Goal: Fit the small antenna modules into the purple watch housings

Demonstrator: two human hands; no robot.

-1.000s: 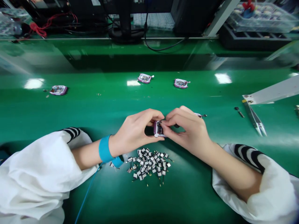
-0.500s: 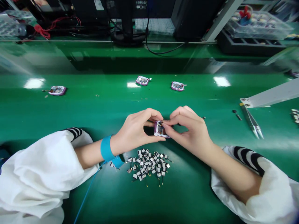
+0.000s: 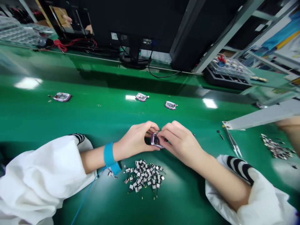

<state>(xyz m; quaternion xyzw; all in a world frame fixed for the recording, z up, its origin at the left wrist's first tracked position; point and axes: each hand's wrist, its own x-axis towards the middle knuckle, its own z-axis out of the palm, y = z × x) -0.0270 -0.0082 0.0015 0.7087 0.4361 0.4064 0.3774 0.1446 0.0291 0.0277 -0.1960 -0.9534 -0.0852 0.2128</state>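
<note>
My left hand [image 3: 138, 139] grips a small purple-rimmed smartwatch case [image 3: 155, 141] between thumb and fingers, its open side with the electronics inside facing up. My right hand [image 3: 179, 142] is closed in a pinch over the case's right part. Those fingertips cover whatever they hold, if anything. Just below the hands lies a loose pile of small silvery square parts with short black leads [image 3: 144, 176]. A blue wrist strap [image 3: 109, 155] with a thin cord circles my left wrist.
Three similar watch cases [image 3: 62, 97], [image 3: 141, 97], [image 3: 170, 105] lie farther back. At right are tweezers [image 3: 232, 142], a white metal bar [image 3: 260, 115] and another heap of small parts [image 3: 276, 147], with another person's arm [image 3: 290, 131] beside it. A monitor stand [image 3: 134, 57] stands behind.
The view has tilted up and swung right, bringing the right-hand heap and another person's arm into sight. My right fingers have curled closer over the watch case; my left hand keeps its hold.
</note>
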